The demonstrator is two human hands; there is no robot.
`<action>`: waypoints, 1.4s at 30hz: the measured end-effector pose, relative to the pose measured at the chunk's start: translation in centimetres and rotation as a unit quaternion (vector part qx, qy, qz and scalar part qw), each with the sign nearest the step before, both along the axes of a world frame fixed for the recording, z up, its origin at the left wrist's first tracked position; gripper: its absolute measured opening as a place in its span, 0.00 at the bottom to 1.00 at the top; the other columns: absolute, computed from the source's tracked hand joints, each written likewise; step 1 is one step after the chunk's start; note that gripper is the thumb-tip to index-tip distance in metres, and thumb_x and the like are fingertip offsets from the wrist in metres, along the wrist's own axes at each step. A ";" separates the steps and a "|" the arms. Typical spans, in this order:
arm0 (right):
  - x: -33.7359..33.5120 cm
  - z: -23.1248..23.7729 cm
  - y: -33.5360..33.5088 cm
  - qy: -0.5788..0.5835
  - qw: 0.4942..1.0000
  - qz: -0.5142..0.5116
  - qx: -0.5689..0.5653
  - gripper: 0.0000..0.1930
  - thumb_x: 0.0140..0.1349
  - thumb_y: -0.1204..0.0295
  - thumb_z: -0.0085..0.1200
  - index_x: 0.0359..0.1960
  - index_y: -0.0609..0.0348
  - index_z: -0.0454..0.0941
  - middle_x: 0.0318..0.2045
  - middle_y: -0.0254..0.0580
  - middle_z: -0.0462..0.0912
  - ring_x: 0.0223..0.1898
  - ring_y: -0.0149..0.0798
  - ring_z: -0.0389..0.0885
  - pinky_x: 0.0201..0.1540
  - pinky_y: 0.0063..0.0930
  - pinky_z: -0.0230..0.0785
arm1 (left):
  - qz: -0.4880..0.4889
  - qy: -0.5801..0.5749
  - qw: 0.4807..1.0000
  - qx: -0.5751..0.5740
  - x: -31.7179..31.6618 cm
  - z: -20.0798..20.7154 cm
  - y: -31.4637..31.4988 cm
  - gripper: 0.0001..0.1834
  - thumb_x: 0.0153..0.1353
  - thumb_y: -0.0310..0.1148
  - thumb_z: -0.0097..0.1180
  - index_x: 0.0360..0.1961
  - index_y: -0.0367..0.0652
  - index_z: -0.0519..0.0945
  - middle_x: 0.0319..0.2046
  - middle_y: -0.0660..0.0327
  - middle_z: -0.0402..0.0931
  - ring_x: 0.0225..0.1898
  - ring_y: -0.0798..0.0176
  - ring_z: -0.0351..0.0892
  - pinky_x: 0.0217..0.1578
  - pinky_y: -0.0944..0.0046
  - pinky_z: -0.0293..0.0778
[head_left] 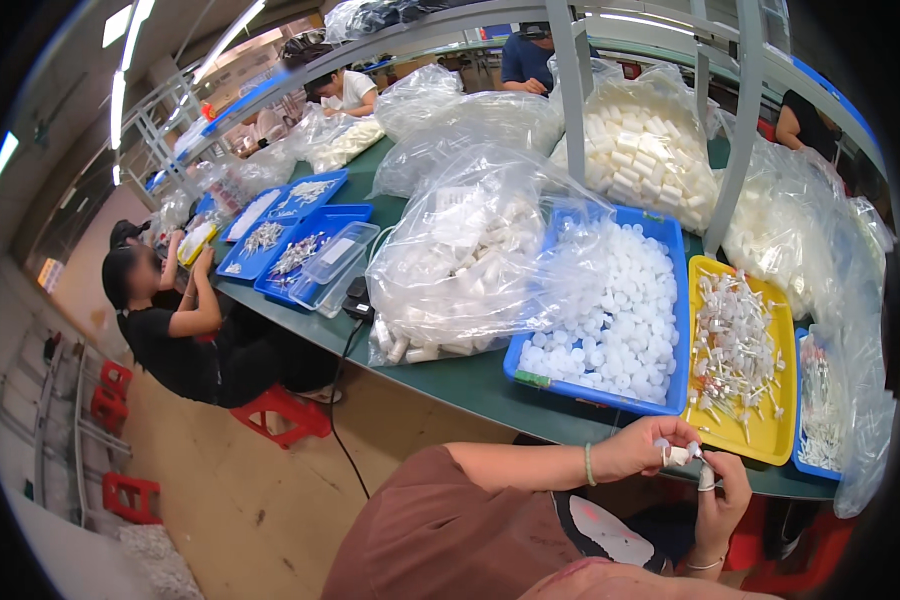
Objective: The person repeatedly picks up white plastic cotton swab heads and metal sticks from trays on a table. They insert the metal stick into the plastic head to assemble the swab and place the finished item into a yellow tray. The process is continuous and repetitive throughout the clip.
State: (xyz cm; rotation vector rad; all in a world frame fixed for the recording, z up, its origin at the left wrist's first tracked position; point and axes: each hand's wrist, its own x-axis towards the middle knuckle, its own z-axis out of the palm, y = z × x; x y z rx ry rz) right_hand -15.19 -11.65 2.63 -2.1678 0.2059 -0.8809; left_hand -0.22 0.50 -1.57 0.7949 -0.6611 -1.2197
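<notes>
My left hand [632, 449], with a green bead bracelet at the wrist, is closed in a pinch in front of the bins. Just to its right, my right hand [727, 502] is pinched shut too, the fingertips of both hands nearly meeting. Between them is a small white plastic part [694, 450], too small to tell its exact kind. White finger covers wrap some fingertips. Right beyond the hands stands a yellow bin [700, 433] of small white pieces with thin stems. To its left, a blue bin [610, 397] is heaped with small translucent white caps.
A big clear bag [450, 240] of white cylinders lies on the green table [420, 385]. Another bag [635, 150] stands behind. A narrow blue bin [818, 465] is at far right. Grey frame posts [738, 140] rise from the table. A co-worker [175, 310] sits at the left.
</notes>
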 end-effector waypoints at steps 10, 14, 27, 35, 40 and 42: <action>-1.0 -0.6 -0.6 -0.012 0.998 -0.058 -0.029 0.10 0.51 0.78 0.57 0.36 0.65 0.79 0.33 0.48 0.80 0.35 0.47 0.79 0.40 0.32 0.70 | 0.040 -0.006 0.998 0.044 -0.3 0.8 -0.2 0.12 0.58 0.33 0.63 0.43 0.47 0.77 0.28 0.73 0.73 0.19 0.81 0.62 0.16 0.79 0.56; -1.1 -0.1 -1.0 0.009 0.998 -0.044 -0.050 0.11 0.50 0.79 0.57 0.37 0.63 0.80 0.32 0.46 0.81 0.33 0.46 0.79 0.38 0.33 0.71 | 0.068 -0.038 0.995 0.064 -0.3 0.3 -0.1 0.13 0.58 0.31 0.61 0.44 0.44 0.77 0.32 0.68 0.76 0.19 0.80 0.64 0.16 0.78 0.57; -2.5 -1.3 -1.4 -0.006 0.999 -0.043 0.009 0.13 0.49 0.81 0.59 0.38 0.61 0.81 0.32 0.41 0.81 0.33 0.40 0.79 0.33 0.26 0.72 | 0.078 -0.033 0.995 0.049 -0.5 0.4 -0.2 0.11 0.61 0.29 0.58 0.43 0.41 0.75 0.36 0.62 0.78 0.17 0.81 0.60 0.15 0.80 0.55; -1.8 -1.1 -1.5 -0.035 0.967 -0.057 -0.247 0.17 0.48 0.80 0.61 0.43 0.58 0.79 0.31 0.41 0.81 0.30 0.41 0.77 0.32 0.31 0.71 | 0.076 -0.068 0.993 0.062 -0.7 0.4 -0.4 0.12 0.59 0.27 0.60 0.44 0.41 0.76 0.36 0.61 0.79 0.19 0.81 0.64 0.15 0.80 0.58; -0.8 -1.3 -0.8 -0.024 0.990 -0.022 0.134 0.14 0.51 0.80 0.60 0.42 0.60 0.78 0.31 0.42 0.81 0.29 0.40 0.79 0.32 0.29 0.71 | 0.060 -0.053 0.994 0.073 -0.4 0.4 -0.6 0.15 0.58 0.29 0.62 0.47 0.40 0.77 0.36 0.63 0.80 0.22 0.81 0.67 0.17 0.79 0.60; -0.9 -1.3 -0.8 -0.005 0.987 -0.027 0.158 0.13 0.54 0.80 0.59 0.43 0.62 0.77 0.32 0.41 0.82 0.31 0.35 0.80 0.34 0.26 0.72 | 0.066 -0.044 0.994 0.070 -0.3 0.3 -0.6 0.16 0.59 0.29 0.61 0.48 0.40 0.77 0.37 0.63 0.80 0.22 0.81 0.67 0.17 0.80 0.60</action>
